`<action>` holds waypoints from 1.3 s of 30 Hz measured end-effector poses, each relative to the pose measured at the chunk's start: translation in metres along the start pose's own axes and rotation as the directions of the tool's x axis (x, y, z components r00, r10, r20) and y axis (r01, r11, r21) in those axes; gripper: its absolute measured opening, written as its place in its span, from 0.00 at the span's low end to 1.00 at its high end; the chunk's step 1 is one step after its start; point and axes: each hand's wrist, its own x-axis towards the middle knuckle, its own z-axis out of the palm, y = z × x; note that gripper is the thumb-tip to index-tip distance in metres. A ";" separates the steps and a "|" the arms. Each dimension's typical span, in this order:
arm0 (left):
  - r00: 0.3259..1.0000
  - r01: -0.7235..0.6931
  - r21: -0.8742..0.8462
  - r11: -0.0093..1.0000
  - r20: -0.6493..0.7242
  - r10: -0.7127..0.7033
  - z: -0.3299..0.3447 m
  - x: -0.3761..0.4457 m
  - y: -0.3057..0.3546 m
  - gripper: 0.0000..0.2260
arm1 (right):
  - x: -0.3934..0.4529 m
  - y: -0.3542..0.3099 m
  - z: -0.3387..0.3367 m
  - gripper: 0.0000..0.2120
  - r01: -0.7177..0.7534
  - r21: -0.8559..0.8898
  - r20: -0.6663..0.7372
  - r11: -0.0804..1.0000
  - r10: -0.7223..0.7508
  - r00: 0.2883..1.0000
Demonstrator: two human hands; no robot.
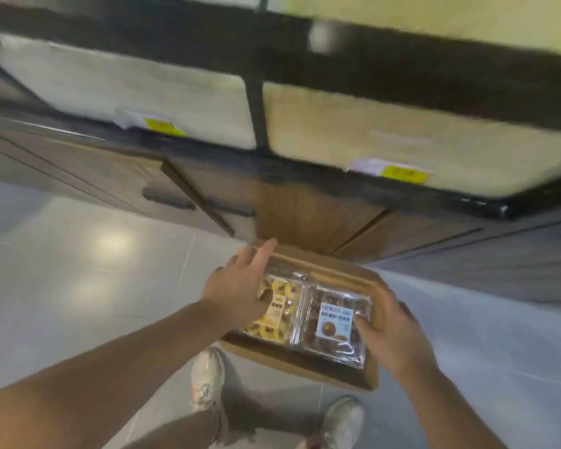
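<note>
A cardboard box [292, 359] sits low in front of the person, above two pale shoes [208, 379] on the grey tiled floor [78, 254], close to a wooden cabinet [305, 215]. Inside lie two clear trays side by side and touching: a yellow pastry tray [280, 320] on the left and a dark pastry tray [334, 322] on the right. The left grip [237, 286] is released, its fingers straight over the box's far rim and its thumb resting on the yellow tray. The right grip [392, 332] grasps the dark tray's right edge, thumb on the lid.

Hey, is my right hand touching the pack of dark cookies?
Touching. The head view shows the right hand gripping the cardboard box edge, its thumb lying on the dark cookie pack beside its label.
</note>
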 end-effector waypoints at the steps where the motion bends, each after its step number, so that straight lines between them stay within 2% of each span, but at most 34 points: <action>1: 1.000 0.015 -0.008 1.000 0.007 -0.015 0.030 0.011 -0.008 0.41 | 0.019 0.017 0.022 0.33 -0.021 0.024 0.017 0.999 0.021 1.000; 4: 0.991 0.119 -0.031 0.992 0.059 -0.117 0.122 0.036 -0.041 0.43 | 0.063 0.062 0.096 0.37 -0.085 0.078 0.078 0.993 0.079 0.994; 7: 0.984 0.163 -0.070 0.984 0.079 -0.157 0.197 0.062 -0.075 0.43 | 0.102 0.101 0.154 0.30 -0.133 0.259 0.024 0.957 0.132 0.991; 10: 0.963 0.254 -0.150 0.955 0.129 -0.236 0.243 0.075 -0.101 0.44 | 0.131 0.133 0.200 0.31 -0.131 0.322 -0.025 0.937 0.147 0.989; 14: 0.903 0.417 -0.243 0.876 0.224 -0.367 0.277 0.092 -0.121 0.43 | 0.155 0.152 0.229 0.32 -0.216 0.427 -0.022 0.878 0.249 0.968; 16: 0.876 0.473 -0.278 0.836 0.252 -0.411 0.286 0.100 -0.126 0.42 | 0.161 0.152 0.235 0.31 -0.279 0.535 0.052 0.797 0.298 0.953; 18: 0.847 0.528 -0.300 0.795 0.260 -0.464 0.295 0.109 -0.128 0.41 | 0.170 0.155 0.241 0.35 -0.353 0.552 0.120 0.756 0.347 0.930; 20: 0.820 0.570 -0.288 0.770 0.264 -0.508 0.300 0.118 -0.126 0.40 | 0.181 0.169 0.253 0.41 -0.396 0.533 0.170 0.748 0.364 0.916; 22: 0.800 0.598 -0.279 0.752 0.267 -0.538 0.296 0.124 -0.118 0.39 | 0.208 0.222 0.284 0.50 -0.417 0.518 0.204 0.747 0.365 0.908; 24: 0.784 0.620 -0.298 0.726 0.279 -0.554 0.291 0.128 -0.114 0.39 | 0.202 0.215 0.280 0.59 -0.450 0.456 0.193 0.768 0.408 0.892; 25: 0.780 0.625 -0.302 0.720 0.292 -0.554 0.288 0.127 -0.114 0.40 | 0.194 0.206 0.271 0.60 -0.451 0.431 0.173 0.782 0.418 0.892; 28: 0.779 0.623 -0.286 0.729 0.321 -0.540 0.279 0.115 -0.116 0.42 | 0.156 0.157 0.235 0.50 -0.425 0.343 0.068 0.838 0.429 0.901; 33: 0.755 0.648 -0.335 0.684 0.404 -0.517 0.264 0.109 -0.124 0.48 | 0.132 0.141 0.226 0.50 -0.332 0.334 -0.110 0.882 0.386 0.916; 36: 0.809 0.578 -0.398 0.712 0.394 -0.437 0.289 0.120 -0.150 0.44 | 0.132 0.140 0.227 0.43 -0.241 0.311 -0.162 0.919 0.301 0.940; 39: 0.867 0.482 -0.358 0.799 0.325 -0.377 0.272 0.111 -0.132 0.40 | 0.133 0.144 0.222 0.39 -0.204 0.316 -0.192 0.927 0.273 0.943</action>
